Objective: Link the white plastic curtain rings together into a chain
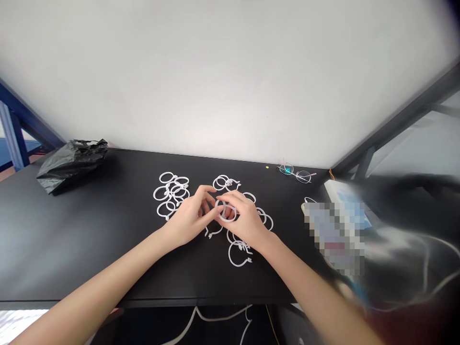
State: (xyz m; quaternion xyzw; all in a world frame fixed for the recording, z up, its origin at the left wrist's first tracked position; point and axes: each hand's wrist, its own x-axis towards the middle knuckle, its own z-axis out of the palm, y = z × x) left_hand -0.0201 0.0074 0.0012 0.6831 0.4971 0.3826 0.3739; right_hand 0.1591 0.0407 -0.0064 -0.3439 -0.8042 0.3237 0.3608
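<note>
Both hands meet over the middle of a black table (72, 239). My left hand (189, 218) and my right hand (244, 220) pinch the same white plastic ring (227, 212) between their fingertips, holding it just above the tabletop. A pile of similar white rings (171, 194) lies to the left of my hands. More loose white rings (239, 254) are scattered under and behind my right hand, some partly hidden by it.
A crumpled black plastic bag (72, 163) sits at the table's far left. A pair of glasses (296, 173) lies near the wall at the back right. A blurred-out object (336, 235) and white cables (431, 278) occupy the right side.
</note>
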